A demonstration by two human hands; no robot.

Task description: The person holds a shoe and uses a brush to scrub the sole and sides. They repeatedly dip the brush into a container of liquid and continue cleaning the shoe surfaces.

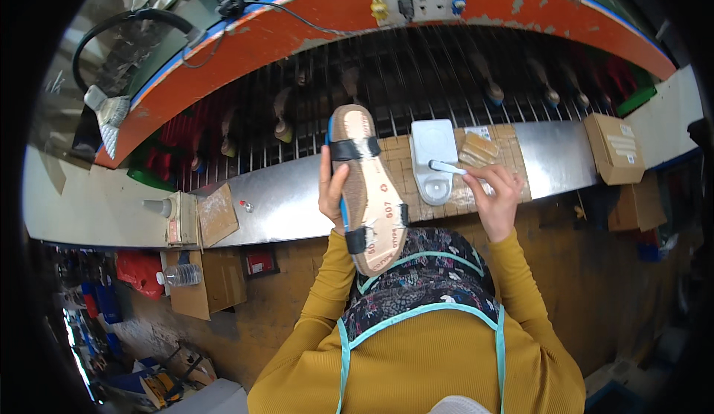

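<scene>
My left hand [332, 191] grips a sandal [384, 204] by its left edge, thumb on the underside. Its pale insole board faces up, with a brown rim, dark strap ends folded over the edges and a strip of blue along the left side. Between the fingertips of my right hand [494, 197] is a small brush [446, 167] with a white handle. The brush's far end is over a white plastic tray [433, 143], which has a round hollow at its near end. A brownish pad [480, 148] lies to the right of this tray, on a sheet of cardboard [509, 163].
A metal ledge [286, 209] runs across in front of me. Beyond it, several shoes, one a pale-toed shoe [282, 128], sit on dark bars under an orange panel [312, 31] with a socket strip [418, 3]. A cardboard box [614, 149] stands right; a plastic bottle [180, 275] lies lower left.
</scene>
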